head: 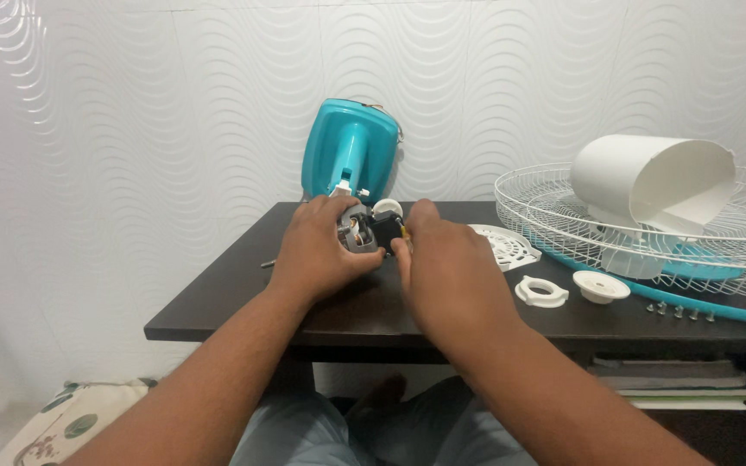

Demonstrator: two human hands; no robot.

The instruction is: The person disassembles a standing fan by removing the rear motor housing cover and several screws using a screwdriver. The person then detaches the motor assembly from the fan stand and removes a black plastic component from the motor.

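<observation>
Fan parts lie all over the dark bench (243,298), so the fan looks well taken apart. The white wire cage (736,226) is off and lies flat on the right. A white curved cover (649,181) sits on top of the cage. A teal ring (718,306) runs along under the cage edge. Near it on the bench are a white nut (541,292), a white cap (601,286) and a flat white grille piece (504,246). A few small screws (679,311) lie in a row by the ring.

The person holds the small grey motor (357,233) in the middle of the bench, just in front of the teal fan body (349,155). The body leans against the white wall. The left hand (317,255) is closed around the motor from the left side. The right hand (442,263) is closed too, with its fingertips pinching the black part at the motor's right side. A bit of yellow shows there, maybe a tool tip, but it is too small to tell.

So the outer parts seem done. The motor seems to be the part in work now, and it is hard to tell if it is fully free from the body. Books (671,384) are stacked on a shelf under the bench.
</observation>
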